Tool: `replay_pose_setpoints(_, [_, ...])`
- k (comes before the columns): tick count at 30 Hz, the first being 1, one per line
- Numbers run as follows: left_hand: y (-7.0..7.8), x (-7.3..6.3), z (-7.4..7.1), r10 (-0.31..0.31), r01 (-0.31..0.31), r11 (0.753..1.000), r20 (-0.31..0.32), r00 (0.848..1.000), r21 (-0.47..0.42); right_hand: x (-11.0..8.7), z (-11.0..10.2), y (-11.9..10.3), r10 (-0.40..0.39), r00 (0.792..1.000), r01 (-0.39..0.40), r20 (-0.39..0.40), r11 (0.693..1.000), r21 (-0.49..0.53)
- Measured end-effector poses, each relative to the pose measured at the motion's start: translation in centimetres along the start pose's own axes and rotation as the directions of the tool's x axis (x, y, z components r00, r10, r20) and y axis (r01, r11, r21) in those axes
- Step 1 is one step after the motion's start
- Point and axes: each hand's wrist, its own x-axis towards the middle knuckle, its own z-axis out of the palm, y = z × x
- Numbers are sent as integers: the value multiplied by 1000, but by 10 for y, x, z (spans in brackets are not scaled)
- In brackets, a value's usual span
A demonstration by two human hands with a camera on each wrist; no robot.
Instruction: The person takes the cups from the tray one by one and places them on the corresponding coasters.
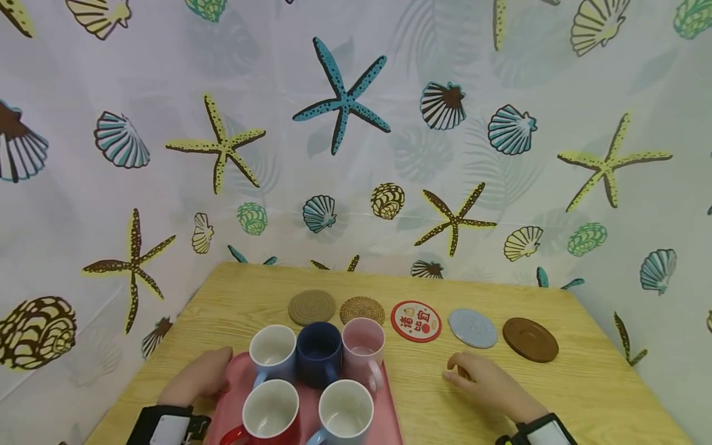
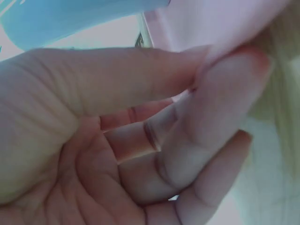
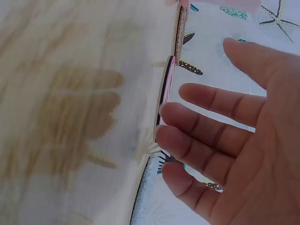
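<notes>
My left hand (image 1: 201,372) pinches the left rim of a pink tray (image 1: 240,377) between thumb and index finger, as the left wrist view shows up close. On the tray stand several mugs: a white-lined light blue mug (image 1: 274,349), a dark blue mug (image 1: 319,353), a pink mug (image 1: 363,346), a red mug (image 1: 271,411) and another light blue mug (image 1: 345,411). To the right of the tray, my right hand (image 1: 483,380) hovers over the table with loosely bent fingers and holds nothing. In the right wrist view its fingers (image 3: 201,126) are spread apart.
Behind the tray and right hand lies a row of coasters: a tan one (image 1: 311,307), a woven one (image 1: 362,308), a red-rimmed one (image 1: 416,321), a pale blue one (image 1: 473,328) and a brown one (image 1: 530,339). A patterned curtain (image 1: 345,185) hangs behind the wooden table (image 1: 434,395).
</notes>
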Motion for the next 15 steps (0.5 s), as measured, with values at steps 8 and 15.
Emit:
replay_pose_setpoints(8, [37,7,22,48,-50,998,-91,995,-23,-2,1,-2,-17,998,13,63,998,55])
replay_pose_setpoints(15, [66,13,44,126,-122,992,-184,975,37,-5,3,-4,-13,995,5,102,997,82])
